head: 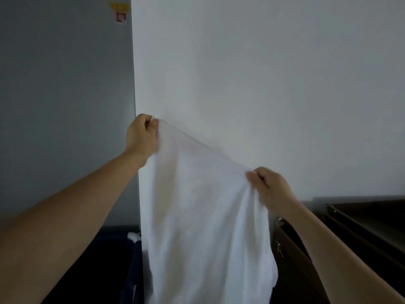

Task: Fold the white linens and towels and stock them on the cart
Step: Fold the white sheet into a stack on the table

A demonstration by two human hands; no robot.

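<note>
A white towel (203, 216) hangs in the air in front of me, held up by its top edge and falling past the bottom of the view. My left hand (141, 134) pinches its upper left corner, raised high near the wall's corner. My right hand (270, 189) grips the other top corner, lower and to the right, so the top edge slopes down to the right. The towel's lower end is hidden below the frame.
A white wall (263, 73) stands straight ahead, with a grey wall (65, 84) bearing a small sticker (120, 14) to the left. A dark brown cart (361, 227) sits at the lower right. A dark blue bin (133, 270) holding white cloth (133, 236) is at the lower left.
</note>
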